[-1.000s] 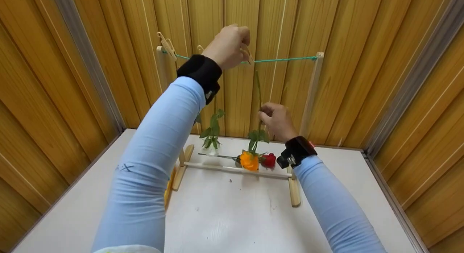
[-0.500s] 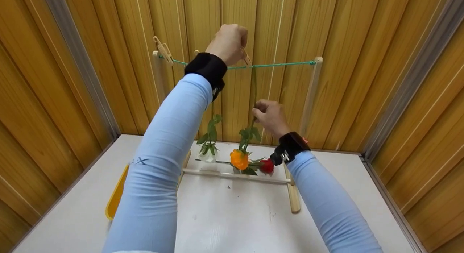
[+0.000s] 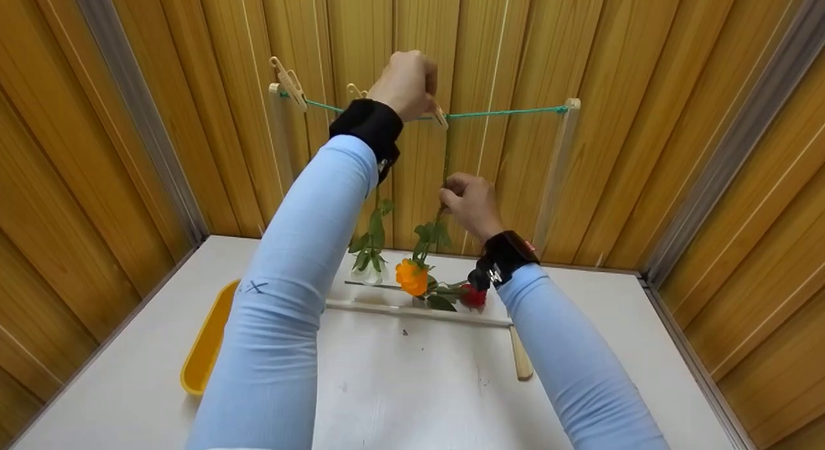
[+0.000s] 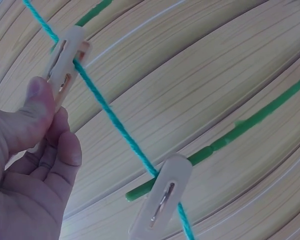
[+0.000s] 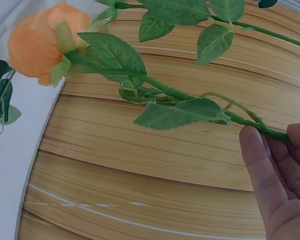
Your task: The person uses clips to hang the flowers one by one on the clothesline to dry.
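Observation:
My left hand (image 3: pixel 406 82) pinches a beige clothespin (image 4: pixel 66 60) on a teal cord (image 4: pixel 112 117). The pin's jaws sit over the cord, and a green stem runs out beside them. Lower down, my right hand (image 3: pixel 474 202) holds the stem of an orange rose (image 3: pixel 411 277) between thumb and fingers. This rose hangs head down, with leaves (image 5: pixel 182 114) along its stem. To its left a white rose (image 3: pixel 368 269) also hangs head down. In the left wrist view, another clothespin (image 4: pixel 162 197) clamps a green stem (image 4: pixel 260 112) to the cord.
A wooden rack with an upright post (image 3: pixel 557 173) and a low crossbar (image 3: pixel 419 311) carries the cord. One more clothespin (image 3: pixel 288 82) is at its left end. A red rose (image 3: pixel 474 296) lies on the white table (image 3: pixel 412 385). At left stands a yellow tray (image 3: pixel 193 366).
My right hand has moved left with the orange rose, bringing its stem top to the clothespin at my left hand. The left hand stays at the cord. The yellow tray has come into view.

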Demonstrator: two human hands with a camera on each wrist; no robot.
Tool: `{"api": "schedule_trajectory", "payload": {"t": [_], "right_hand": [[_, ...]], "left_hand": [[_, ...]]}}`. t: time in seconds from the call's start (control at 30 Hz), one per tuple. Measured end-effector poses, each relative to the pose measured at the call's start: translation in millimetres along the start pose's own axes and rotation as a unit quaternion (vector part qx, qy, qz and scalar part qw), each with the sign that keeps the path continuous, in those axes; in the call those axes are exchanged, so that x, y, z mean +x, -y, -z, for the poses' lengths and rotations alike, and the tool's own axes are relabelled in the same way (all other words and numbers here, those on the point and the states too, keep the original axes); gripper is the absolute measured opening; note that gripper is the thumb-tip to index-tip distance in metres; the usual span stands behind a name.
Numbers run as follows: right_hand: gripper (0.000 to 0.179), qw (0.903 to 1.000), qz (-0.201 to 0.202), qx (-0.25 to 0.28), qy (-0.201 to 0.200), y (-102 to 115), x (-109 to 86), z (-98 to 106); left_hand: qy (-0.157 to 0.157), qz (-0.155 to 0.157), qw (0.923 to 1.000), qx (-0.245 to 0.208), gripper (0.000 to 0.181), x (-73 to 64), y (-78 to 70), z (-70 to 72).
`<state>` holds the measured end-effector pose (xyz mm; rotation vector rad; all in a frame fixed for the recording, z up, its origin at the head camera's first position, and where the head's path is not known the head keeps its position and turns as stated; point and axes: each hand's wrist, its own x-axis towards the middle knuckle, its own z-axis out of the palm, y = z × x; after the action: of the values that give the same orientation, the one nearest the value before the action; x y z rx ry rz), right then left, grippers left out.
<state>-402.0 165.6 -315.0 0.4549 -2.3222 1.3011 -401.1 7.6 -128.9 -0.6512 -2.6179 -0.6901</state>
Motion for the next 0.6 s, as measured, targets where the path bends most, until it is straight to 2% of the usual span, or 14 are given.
{"api": "schedule_trajectory", "payload": {"t": [0.3,0.5,0.6], "right_hand": [[0.010,0.9999,-0.009,0.013,0.006,4.4,1.8,-10.3],[0.010,0.9998,-0.015,-0.008,0.007,5.4,3.9,-11.5],[0.010,0.9995,-0.022,-0.017,0.013,6.7,4.2,-11.1]], "left_hand": [[0.008,0.007,0.9999,0.002,0.017,-5.2,6.0,-1.4],[0.022,-0.008,0.9996,0.013,0.007,-6.7,5.8,-0.9],[0.038,-0.016,0.9989,0.022,0.010,-6.9,5.7,0.0]]}}
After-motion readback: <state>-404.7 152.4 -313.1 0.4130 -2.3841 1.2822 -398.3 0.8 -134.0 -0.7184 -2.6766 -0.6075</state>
